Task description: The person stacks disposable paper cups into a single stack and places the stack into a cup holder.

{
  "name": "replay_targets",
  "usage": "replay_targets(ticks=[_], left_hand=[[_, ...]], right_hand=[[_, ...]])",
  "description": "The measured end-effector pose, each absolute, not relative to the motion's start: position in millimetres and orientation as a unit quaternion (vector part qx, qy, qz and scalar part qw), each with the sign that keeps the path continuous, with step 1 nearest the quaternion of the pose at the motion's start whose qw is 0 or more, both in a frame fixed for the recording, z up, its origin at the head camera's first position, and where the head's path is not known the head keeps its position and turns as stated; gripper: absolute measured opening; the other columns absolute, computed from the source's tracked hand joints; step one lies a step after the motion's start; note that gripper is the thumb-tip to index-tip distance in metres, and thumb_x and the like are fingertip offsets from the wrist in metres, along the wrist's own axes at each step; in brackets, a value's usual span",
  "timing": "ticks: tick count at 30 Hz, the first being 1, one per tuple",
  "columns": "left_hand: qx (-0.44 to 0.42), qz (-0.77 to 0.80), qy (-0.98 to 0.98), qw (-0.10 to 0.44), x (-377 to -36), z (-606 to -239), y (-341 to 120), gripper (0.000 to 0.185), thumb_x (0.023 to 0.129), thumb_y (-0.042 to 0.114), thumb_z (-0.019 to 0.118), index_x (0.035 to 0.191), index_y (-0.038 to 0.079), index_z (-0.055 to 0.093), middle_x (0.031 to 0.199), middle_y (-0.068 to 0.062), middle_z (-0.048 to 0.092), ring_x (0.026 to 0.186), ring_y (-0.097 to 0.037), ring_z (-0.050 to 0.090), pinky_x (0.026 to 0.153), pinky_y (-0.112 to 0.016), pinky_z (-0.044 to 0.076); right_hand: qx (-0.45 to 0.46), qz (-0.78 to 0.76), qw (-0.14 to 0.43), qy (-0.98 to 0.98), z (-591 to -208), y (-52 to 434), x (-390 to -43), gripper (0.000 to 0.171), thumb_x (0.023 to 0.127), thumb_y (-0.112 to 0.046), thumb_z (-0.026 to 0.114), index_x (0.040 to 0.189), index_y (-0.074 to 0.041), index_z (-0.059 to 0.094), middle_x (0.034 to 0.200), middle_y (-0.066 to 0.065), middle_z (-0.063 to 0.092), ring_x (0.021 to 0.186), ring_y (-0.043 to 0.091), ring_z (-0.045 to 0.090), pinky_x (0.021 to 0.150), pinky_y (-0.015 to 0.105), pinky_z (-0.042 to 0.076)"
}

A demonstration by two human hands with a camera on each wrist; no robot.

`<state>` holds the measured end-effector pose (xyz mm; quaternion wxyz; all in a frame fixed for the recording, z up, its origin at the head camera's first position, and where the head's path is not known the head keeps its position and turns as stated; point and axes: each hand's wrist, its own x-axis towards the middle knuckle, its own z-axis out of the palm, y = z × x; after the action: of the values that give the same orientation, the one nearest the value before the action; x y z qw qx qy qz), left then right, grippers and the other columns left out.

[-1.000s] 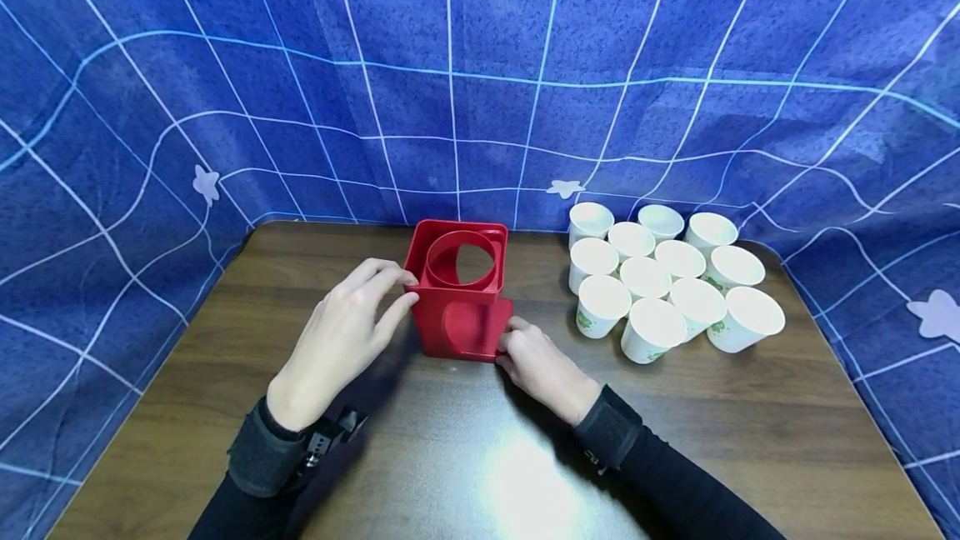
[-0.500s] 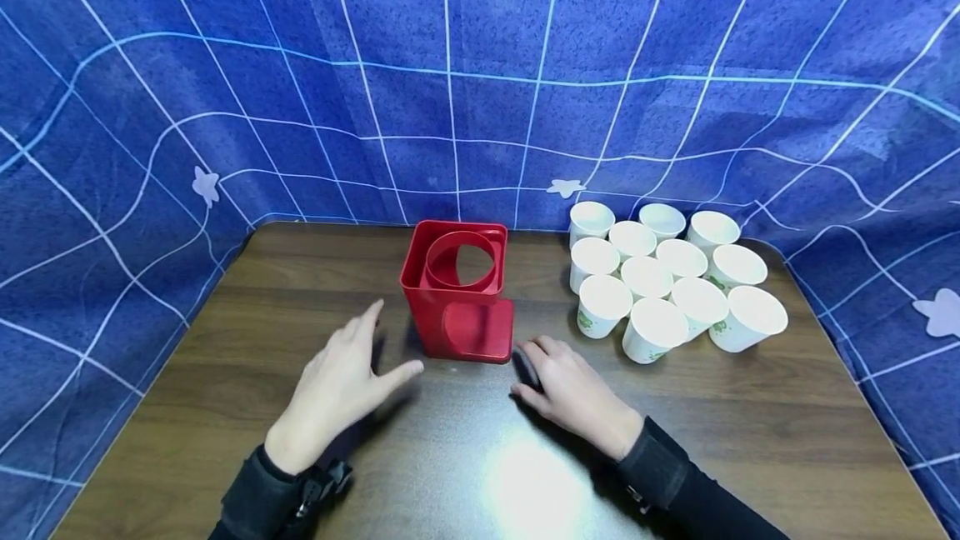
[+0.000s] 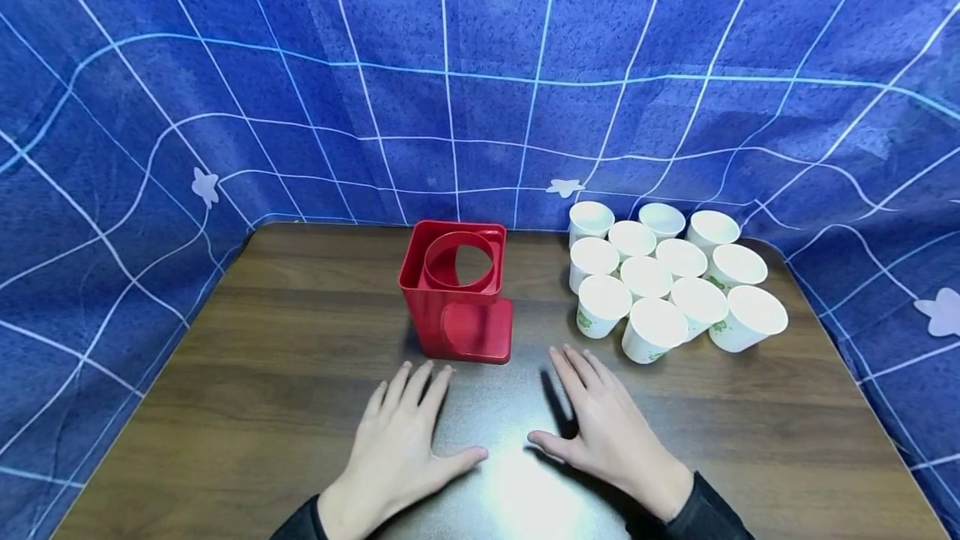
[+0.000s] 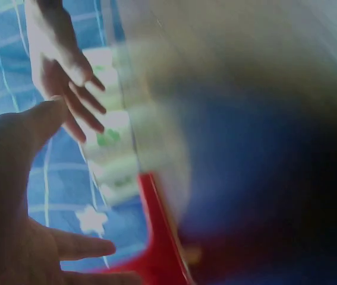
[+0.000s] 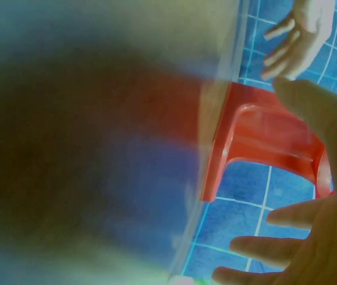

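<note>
A red square holder (image 3: 457, 294) with a round opening in its top stands on the dark wooden table (image 3: 255, 373), a flat red foot at its front. Both hands lie flat on the table in front of it, palms down, fingers straight and spread. My left hand (image 3: 401, 448) is just below the holder's left side. My right hand (image 3: 603, 427) is to the right of that. Neither touches the holder. The wrist views are blurred: red plastic (image 5: 263, 139) and the opposite hand show in each.
Several white paper cups (image 3: 663, 282) stand close together at the back right of the table. A blue cloth with a white grid (image 3: 480, 82) hangs behind and around the table. The table's left half holds nothing.
Both hands have let go of the red holder and drawn back toward me, settling flat on the table. The holder has stayed where it was.
</note>
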<state>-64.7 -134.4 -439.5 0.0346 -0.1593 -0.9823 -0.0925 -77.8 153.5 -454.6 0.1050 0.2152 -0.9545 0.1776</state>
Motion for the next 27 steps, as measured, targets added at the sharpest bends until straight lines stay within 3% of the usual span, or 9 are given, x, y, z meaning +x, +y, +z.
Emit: replay_targets(ticks=[7, 15, 27], left_hand=[[-0.199, -0.107, -0.974, 0.001, -57.3, -428.6, -105.6, 0.113, 0.076, 0.092, 0.052, 0.165, 0.028, 0.022, 0.170, -0.007, 0.028, 0.157, -0.038, 0.018, 0.122, -0.068, 0.023], [-0.252, -0.097, -0.961, 0.051, -66.4, -440.0, -84.6, 0.113, 0.081, 0.095, 0.036, 0.167, 0.024, 0.014, 0.171, -0.008, 0.022, 0.158, -0.040, 0.016, 0.120, -0.066, 0.030], [-0.260, -0.062, -0.962, 0.062, -82.9, -442.9, -73.1, 0.117, 0.079, 0.094, 0.044, 0.167, 0.025, 0.008, 0.173, -0.011, 0.012, 0.158, -0.042, 0.014, 0.122, -0.069, 0.024]], right_hand=[[0.192, 0.151, 0.142, -0.959, -448.7, 166.6, -61.0, 0.116, 0.071, -0.080, 0.075, 0.155, -0.006, 0.043, 0.150, 0.022, 0.053, 0.140, 0.046, 0.048, 0.112, 0.062, 0.044], [0.185, 0.131, 0.171, -0.959, -448.3, 176.0, -55.5, 0.116, 0.073, -0.084, 0.068, 0.157, -0.008, 0.041, 0.154, 0.023, 0.048, 0.143, 0.048, 0.041, 0.113, 0.065, 0.039], [0.171, 0.117, 0.164, -0.964, -444.5, 179.0, -63.0, 0.119, 0.071, -0.088, 0.066, 0.160, -0.013, 0.036, 0.158, 0.024, 0.042, 0.148, 0.054, 0.028, 0.115, 0.070, 0.031]])
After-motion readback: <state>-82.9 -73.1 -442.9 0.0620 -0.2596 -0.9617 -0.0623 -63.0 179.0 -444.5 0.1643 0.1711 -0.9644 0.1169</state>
